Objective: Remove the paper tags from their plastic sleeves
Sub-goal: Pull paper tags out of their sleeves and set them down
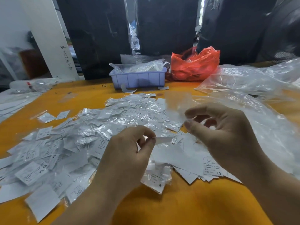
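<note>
So the left hand point(128, 153) has its grip pinched on a white paper tag point(164, 140) sticking out to the right, while the right hand point(227, 132) has thumb and forefinger curled close together near a blurry clear plastic sleeve point(177, 101), can't tell if it's actually got hold of it. Both hover over a big messy pile of sleeved tags point(90, 135) spread across the orange bench point(178, 205), bare tags point(194, 161) stacked near right. Far side there's a purple tray point(138, 79) and a red plastic bag point(194, 64).

Tags point(90, 143) heaped on table point(186, 207), tray point(138, 78) behind, bag point(194, 65) right of tray
</note>
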